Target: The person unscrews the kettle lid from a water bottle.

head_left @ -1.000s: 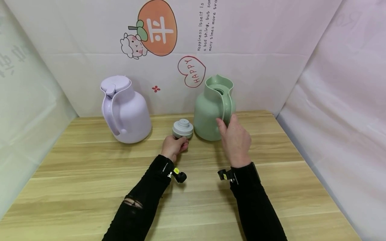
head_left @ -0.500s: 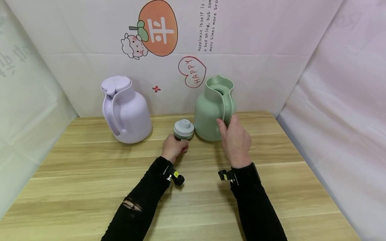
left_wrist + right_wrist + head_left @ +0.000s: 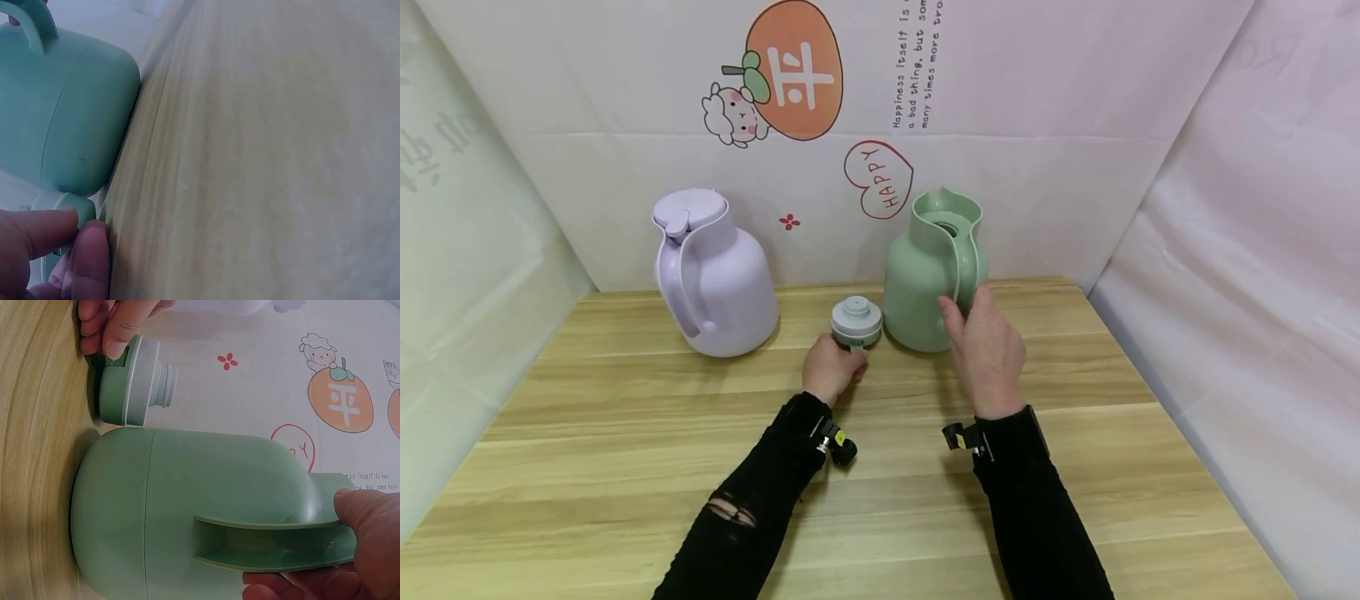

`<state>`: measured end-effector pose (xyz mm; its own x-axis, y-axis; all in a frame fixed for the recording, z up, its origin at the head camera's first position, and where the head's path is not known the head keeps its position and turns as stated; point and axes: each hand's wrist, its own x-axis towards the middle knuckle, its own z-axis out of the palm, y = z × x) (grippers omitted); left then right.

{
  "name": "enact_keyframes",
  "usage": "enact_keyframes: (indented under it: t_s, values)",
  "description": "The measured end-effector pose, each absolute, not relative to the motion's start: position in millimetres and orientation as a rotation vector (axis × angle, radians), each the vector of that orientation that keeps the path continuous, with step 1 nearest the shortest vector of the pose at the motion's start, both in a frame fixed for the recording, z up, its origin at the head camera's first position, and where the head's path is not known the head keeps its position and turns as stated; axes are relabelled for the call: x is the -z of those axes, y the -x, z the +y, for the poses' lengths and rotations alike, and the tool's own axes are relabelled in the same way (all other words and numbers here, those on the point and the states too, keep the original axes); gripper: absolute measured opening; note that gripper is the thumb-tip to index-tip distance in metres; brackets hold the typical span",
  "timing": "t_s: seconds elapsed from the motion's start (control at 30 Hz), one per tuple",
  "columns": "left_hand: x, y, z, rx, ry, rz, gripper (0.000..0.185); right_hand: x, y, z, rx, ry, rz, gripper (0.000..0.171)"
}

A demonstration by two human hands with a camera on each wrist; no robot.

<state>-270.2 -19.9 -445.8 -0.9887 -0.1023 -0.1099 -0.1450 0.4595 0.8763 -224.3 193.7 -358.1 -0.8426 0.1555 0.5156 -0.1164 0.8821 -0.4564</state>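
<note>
A green thermos jug stands upright at the back of the table, its mouth uncovered. My right hand grips its handle, thumb on the near side in the right wrist view and fingers on the other. Just left of the jug is its lid, upside down with the grey stopper upward and the green cap below. My left hand pinches the lid's front edge between thumb and fingers. Whether the lid's underside touches the table cannot be made out.
A lilac thermos jug with its lid on stands at the back left. Behind both jugs rises a printed white cloth, and more cloth hangs at each side. The wooden table spreads out toward me.
My left hand has shifted slightly and the lid has turned or tilted a little, so more of its green cap shows by the thumb. The right hand and jug keep their places.
</note>
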Motion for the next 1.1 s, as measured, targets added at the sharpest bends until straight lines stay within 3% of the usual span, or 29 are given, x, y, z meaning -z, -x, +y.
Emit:
enact_keyframes:
  t_s: [1.1]
  values:
    - [444.4, 272.3, -19.1, -1.483, 0.234, 2.687, 0.016, 358.1, 223.0, 193.6, -0.666, -0.016, -2.471, 0.051]
